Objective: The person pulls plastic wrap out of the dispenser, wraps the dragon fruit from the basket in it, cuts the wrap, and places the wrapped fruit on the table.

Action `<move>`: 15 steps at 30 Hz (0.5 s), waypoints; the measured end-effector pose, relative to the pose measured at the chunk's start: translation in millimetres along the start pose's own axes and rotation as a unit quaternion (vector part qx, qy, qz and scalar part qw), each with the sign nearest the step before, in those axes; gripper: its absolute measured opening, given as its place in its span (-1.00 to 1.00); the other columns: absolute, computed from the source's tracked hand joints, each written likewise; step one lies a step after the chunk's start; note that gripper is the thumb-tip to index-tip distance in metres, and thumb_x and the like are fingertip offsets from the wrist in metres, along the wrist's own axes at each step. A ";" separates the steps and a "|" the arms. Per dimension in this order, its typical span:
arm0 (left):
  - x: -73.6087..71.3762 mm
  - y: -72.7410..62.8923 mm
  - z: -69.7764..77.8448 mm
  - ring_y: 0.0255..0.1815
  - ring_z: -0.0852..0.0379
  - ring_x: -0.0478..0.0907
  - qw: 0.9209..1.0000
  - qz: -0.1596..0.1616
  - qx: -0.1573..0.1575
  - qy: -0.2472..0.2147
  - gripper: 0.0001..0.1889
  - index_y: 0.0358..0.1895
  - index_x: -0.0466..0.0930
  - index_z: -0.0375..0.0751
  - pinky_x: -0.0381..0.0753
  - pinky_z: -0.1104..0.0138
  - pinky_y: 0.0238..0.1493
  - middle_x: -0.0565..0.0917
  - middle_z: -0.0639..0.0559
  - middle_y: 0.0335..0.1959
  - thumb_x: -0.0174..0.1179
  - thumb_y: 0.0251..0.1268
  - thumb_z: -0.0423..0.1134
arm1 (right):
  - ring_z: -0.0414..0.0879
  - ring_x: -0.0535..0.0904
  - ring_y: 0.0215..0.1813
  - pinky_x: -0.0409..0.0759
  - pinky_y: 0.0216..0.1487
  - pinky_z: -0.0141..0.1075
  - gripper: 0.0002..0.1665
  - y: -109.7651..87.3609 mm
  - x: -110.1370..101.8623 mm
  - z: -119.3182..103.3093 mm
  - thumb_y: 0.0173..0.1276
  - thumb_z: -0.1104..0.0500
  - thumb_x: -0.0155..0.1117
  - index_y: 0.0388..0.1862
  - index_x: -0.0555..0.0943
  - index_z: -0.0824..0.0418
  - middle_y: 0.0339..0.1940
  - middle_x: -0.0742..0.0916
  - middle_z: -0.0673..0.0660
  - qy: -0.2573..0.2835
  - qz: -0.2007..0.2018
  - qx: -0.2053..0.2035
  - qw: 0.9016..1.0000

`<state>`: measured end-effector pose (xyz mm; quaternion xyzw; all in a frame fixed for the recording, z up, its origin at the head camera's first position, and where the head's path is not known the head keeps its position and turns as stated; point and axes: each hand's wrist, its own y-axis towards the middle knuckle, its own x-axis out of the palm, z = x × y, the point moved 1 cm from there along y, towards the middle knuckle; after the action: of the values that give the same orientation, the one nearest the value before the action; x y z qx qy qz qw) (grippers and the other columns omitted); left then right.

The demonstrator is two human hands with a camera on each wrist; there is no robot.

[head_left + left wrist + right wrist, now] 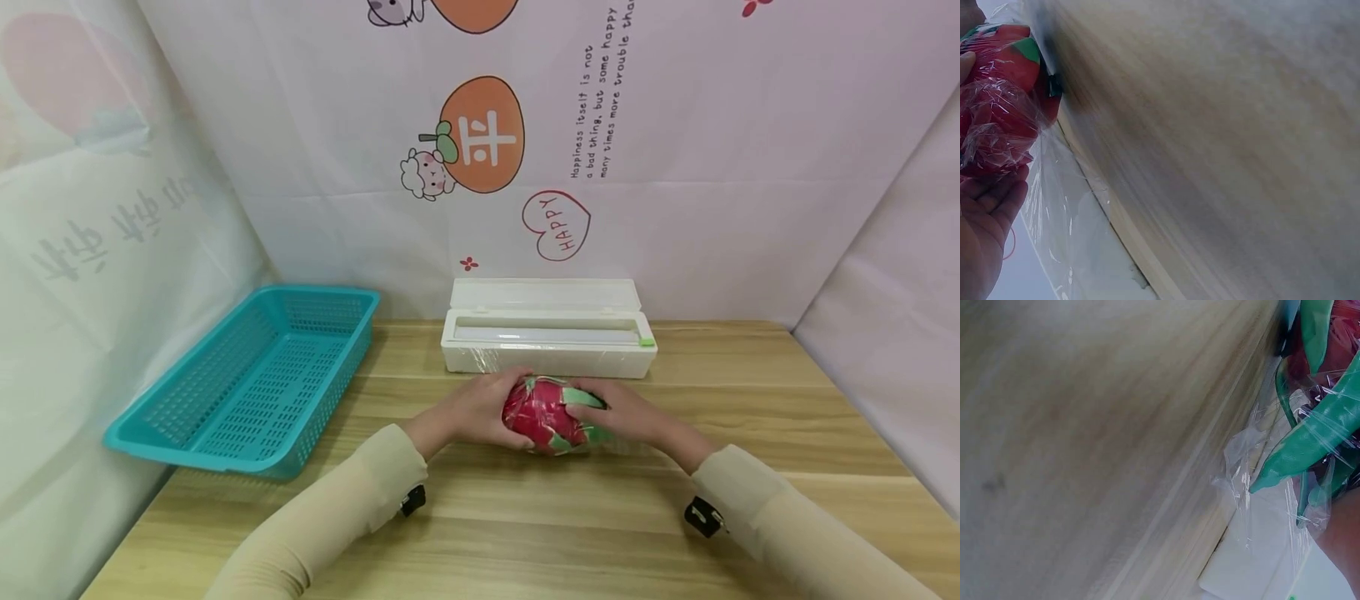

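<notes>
A red dragon fruit (543, 417) with green leaf-like scales is held low over the table, between both hands. Clear cling film (997, 137) is wrapped round it, creased and shiny in the left wrist view. My left hand (483, 412) grips its left side, thumb at the front and fingers behind. On the opposite side my right hand (626, 410) holds it, thumb across a green scale. Loose film (1241, 456) sticks out past the scales in the right wrist view. Just behind the fruit stands a white cling film dispenser (551, 360), lid raised, with a roll inside.
A teal plastic basket (315, 400) with perforated walls stands at the left of the wooden table (525, 533). Printed white cloth (675, 250) hangs behind the table and along both sides. A small green slider (647, 342) sits at the dispenser's right end.
</notes>
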<state>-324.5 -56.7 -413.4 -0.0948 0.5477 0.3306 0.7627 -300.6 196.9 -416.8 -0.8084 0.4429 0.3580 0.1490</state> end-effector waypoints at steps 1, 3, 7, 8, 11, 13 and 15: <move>-0.1 0.3 0.2 0.00 0.18 0.54 1.000 0.000 -0.001 -0.004 0.00 0.35 0.20 -0.16 0.55 0.39 0.00 0.55 -0.03 0.06 0.49 -0.16 0.18 | -0.06 0.55 -0.02 0.54 0.01 -0.10 -0.47 -0.3 -0.3 -0.2 0.50 -0.06 0.05 0.28 0.47 0.23 -0.01 0.64 0.05 0.007 -0.002 -0.002 1.000; -0.4 1.1 0.7 -0.01 0.19 0.54 1.000 -0.001 -0.004 -0.016 -0.02 0.34 0.22 -0.16 0.55 0.40 -0.02 0.56 -0.02 0.05 0.49 -0.16 0.16 | -0.05 0.55 0.01 0.54 0.03 -0.09 -0.46 -0.6 -0.2 0.4 0.51 -0.06 0.03 0.29 0.46 0.24 0.02 0.64 0.07 0.016 -0.004 -0.001 1.000; -1.0 2.9 1.7 -0.02 0.19 0.55 0.999 -0.004 -0.011 -0.033 -0.03 0.34 0.23 -0.16 0.57 0.39 -0.04 0.56 -0.02 0.05 0.49 -0.15 0.16 | -0.01 0.52 0.09 0.51 0.10 -0.04 -0.44 -1.1 0.0 3.1 0.52 -0.08 0.00 0.33 0.43 0.23 0.10 0.62 0.10 0.025 -0.009 0.009 1.000; -1.0 3.4 1.8 -0.02 0.18 0.55 0.999 -0.005 -0.013 -0.035 -0.04 0.33 0.24 -0.16 0.57 0.38 -0.05 0.55 -0.02 0.05 0.49 -0.15 0.16 | 0.00 0.51 0.11 0.49 0.12 -0.02 -0.43 -1.1 0.3 4.2 0.53 -0.08 -0.02 0.34 0.43 0.22 0.12 0.61 0.11 0.027 -0.010 0.014 0.999; -0.8 5.1 1.8 -0.01 0.18 0.54 0.999 -0.008 -0.015 -0.041 -0.04 0.33 0.23 -0.14 0.57 0.37 -0.04 0.54 -0.01 0.07 0.49 -0.16 0.16 | 0.03 0.50 0.15 0.47 0.15 0.02 -0.42 -1.5 0.1 5.4 0.53 -0.09 -0.04 0.36 0.41 0.22 0.14 0.60 0.12 0.036 -0.013 0.021 0.999; -0.4 6.4 1.9 0.00 0.19 0.53 0.999 -0.010 -0.013 -0.043 -0.05 0.32 0.23 -0.12 0.57 0.37 -0.04 0.53 0.00 0.07 0.49 -0.16 0.14 | 0.04 0.49 0.15 0.47 0.15 0.03 -0.42 -2.0 -0.2 5.6 0.53 -0.09 -0.04 0.36 0.40 0.22 0.15 0.59 0.14 0.041 -0.014 0.025 0.999; -0.2 7.5 2.0 0.01 0.19 0.52 0.999 -0.013 -0.011 -0.045 -0.05 0.32 0.22 -0.12 0.57 0.37 -0.04 0.52 0.01 0.08 0.50 -0.16 0.13 | 0.04 0.49 0.15 0.48 0.14 0.02 -0.42 -2.5 -0.1 5.8 0.52 -0.10 -0.03 0.35 0.39 0.22 0.15 0.58 0.15 0.044 -0.013 0.027 0.999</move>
<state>-327.6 -50.1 -410.9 -0.0953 0.5078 0.3311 0.7896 -301.2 201.6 -421.0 -0.8248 0.4478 0.3078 0.1563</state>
